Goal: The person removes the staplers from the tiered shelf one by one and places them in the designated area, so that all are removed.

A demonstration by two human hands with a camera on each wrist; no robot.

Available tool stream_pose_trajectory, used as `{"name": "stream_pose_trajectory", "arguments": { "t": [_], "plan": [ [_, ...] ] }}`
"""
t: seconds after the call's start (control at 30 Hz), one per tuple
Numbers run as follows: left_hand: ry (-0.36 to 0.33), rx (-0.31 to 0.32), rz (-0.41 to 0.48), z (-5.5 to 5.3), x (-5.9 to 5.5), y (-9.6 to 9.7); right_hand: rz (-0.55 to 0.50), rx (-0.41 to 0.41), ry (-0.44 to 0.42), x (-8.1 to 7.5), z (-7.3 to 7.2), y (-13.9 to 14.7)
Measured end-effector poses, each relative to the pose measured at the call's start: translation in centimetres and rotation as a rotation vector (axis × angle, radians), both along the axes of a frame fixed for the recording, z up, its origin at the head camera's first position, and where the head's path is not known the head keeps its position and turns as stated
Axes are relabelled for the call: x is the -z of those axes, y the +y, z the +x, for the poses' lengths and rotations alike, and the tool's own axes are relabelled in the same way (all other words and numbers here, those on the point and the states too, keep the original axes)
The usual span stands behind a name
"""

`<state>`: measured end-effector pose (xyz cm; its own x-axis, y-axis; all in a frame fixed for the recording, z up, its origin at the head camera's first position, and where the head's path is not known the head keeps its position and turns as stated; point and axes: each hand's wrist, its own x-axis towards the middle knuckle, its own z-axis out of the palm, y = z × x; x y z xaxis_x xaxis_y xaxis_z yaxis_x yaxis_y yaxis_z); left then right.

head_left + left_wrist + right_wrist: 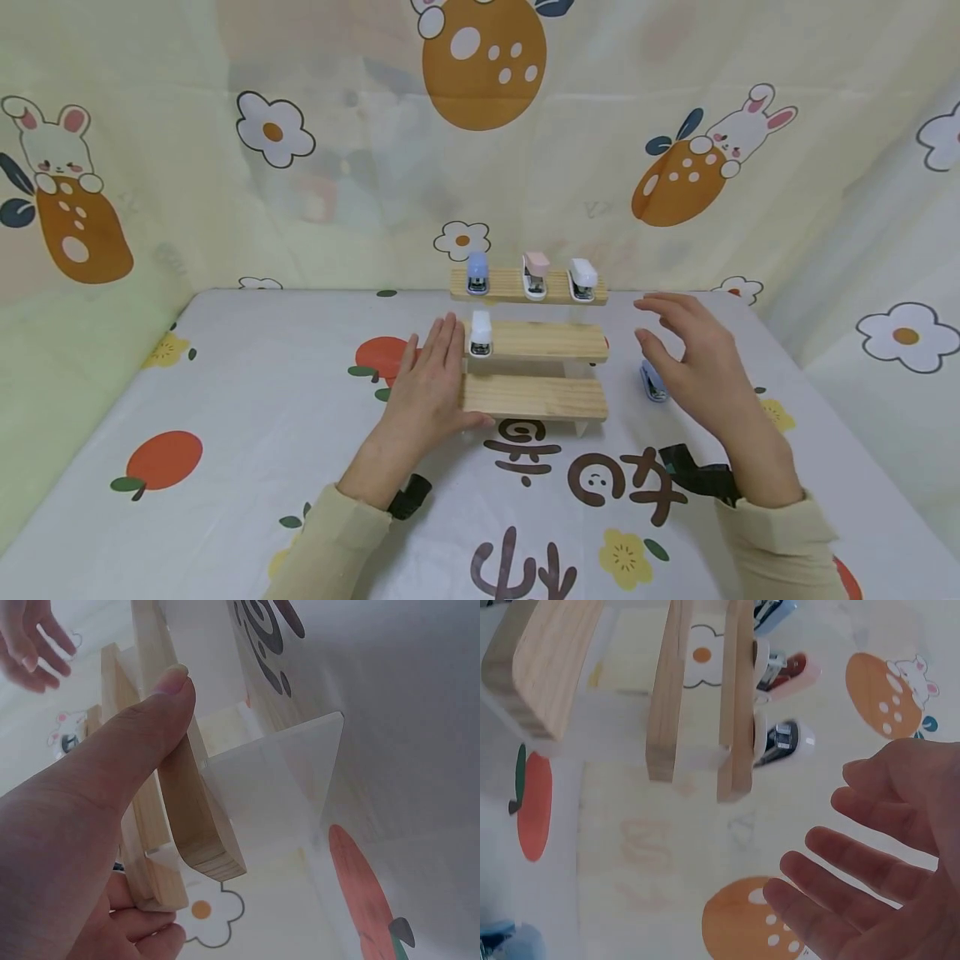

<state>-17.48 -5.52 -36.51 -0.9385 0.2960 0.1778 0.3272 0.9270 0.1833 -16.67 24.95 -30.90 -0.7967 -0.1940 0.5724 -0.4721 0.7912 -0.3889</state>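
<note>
At the centre-right of the head view, a three-tiered rack of pale wooden boards [540, 398] is stood on the white, fruit-printed tabletop [247, 383]. Its topmost tier is occupied by a small lavender-blue stapler [477, 272], a small pink-and-white stapler [535, 277] and a small white stapler with a dark mechanism [582, 279]; a second small white stapler [481, 335] is set at the left end of the middle tier. The stocking of the rack with staplers appears to be in hand, partly done.

The rack's left end is held by the left hand [429, 392], its thumb hooked over the lowest board and its fingers laid together along the ends above. Nothing is held by the right hand [697, 367], whose thumb and fingers are well parted at the right of the frame. Just below it, untouched, a small blue stapler [654, 383] is left on the tabletop; a lowered reach and a light pinch seem called for next.
</note>
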Motion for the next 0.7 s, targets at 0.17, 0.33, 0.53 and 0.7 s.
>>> {"name": "stream_pose_trajectory", "arguments": {
  "t": [0.17,0.33,0.53,0.7],
  "plan": [
    [-0.005,-0.001,0.001,-0.1,0.0,0.0,0.01,-0.056,0.05,0.1,-0.1,-1.3],
    [-0.007,-0.001,0.004,-0.1,0.0,0.0,0.011,-0.099,0.071,0.4,-0.4,-2.6],
    [-0.014,-0.001,0.01,-0.1,0.0,0.0,0.006,-0.141,0.062,0.5,-0.7,-4.2],
    [-0.017,-0.002,0.012,-0.1,0.0,0.0,-0.014,-0.173,0.05,0.7,-0.9,-5.5]
  ]
}}
